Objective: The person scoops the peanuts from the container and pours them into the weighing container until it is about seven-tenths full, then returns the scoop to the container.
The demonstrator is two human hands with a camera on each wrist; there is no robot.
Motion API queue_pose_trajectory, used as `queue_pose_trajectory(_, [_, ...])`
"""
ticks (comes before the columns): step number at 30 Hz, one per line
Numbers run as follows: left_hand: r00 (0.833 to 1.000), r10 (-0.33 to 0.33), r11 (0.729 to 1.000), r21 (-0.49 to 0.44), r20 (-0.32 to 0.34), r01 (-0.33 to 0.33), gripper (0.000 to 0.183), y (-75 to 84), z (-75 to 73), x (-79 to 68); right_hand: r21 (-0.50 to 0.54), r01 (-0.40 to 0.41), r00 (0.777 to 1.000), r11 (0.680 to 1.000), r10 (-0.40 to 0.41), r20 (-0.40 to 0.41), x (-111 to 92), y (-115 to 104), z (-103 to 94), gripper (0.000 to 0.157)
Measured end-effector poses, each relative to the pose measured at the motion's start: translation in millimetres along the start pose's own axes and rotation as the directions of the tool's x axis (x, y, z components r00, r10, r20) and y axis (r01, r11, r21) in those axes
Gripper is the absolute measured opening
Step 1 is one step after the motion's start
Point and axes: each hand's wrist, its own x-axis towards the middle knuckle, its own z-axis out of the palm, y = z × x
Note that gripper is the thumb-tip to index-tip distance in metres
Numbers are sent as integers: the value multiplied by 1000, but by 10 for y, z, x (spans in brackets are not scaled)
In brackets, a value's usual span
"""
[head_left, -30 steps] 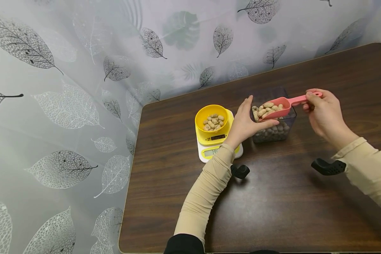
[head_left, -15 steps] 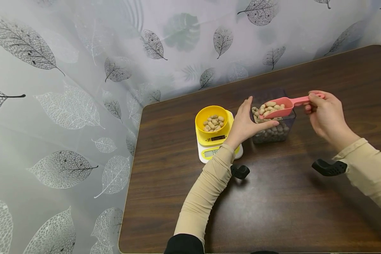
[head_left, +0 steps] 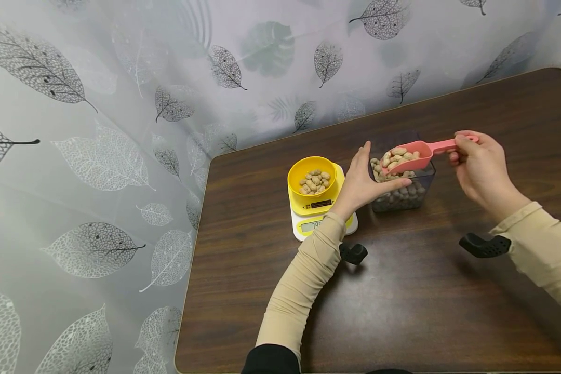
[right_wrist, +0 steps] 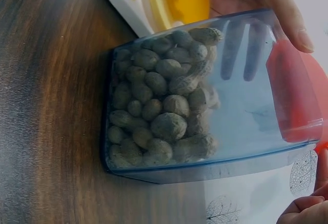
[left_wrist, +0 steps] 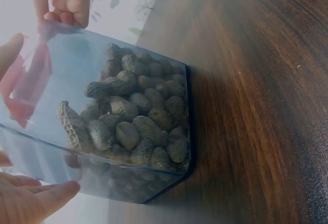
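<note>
My right hand [head_left: 481,161] pinches the handle of a pink scoop [head_left: 425,162], which holds several unshelled peanuts [head_left: 397,151]. The scoop is at the mouth of a clear, dark-tinted plastic container [right_wrist: 241,131], its tip over the peanuts inside. My left hand [head_left: 357,184] steadies this container, thumb across the near rim and fingers along its left wall. Through the wall in the right wrist view, peanuts [right_wrist: 154,106] fill the lower part. Left of the container, a yellow bowl [head_left: 293,179] with peanuts sits on a white and yellow kitchen scale [head_left: 296,213].
The scale's display [head_left: 310,225] is lit with digits, partly covered by the left wrist. Everything stands on a dark wooden table [head_left: 243,270]. A leaf-patterned curtain [head_left: 271,78] hangs behind and to the left. Black wrist mounts [head_left: 483,246] stick out below the forearms.
The scoop has shifted slightly to the right, and the peanuts in it have settled a little differently. The left hand, container and scale stay in place.
</note>
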Motion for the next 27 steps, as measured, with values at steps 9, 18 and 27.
queue_pose_trajectory(9, [1000,8,999,32,-12,-8,107,42,-121,6,6,20,1000,1000,-20,21,60,-67,144,13])
queue_pose_trajectory(18, [998,15,999,33,-67,-13,108,14,-399,-6,15,40,998,999,-41,53,146,-81,499,7])
queue_pose_trajectory(27, [990,10,999,39,-140,-5,110,-156,-666,-77,-132,64,991,989,-47,126,191,57,882,9])
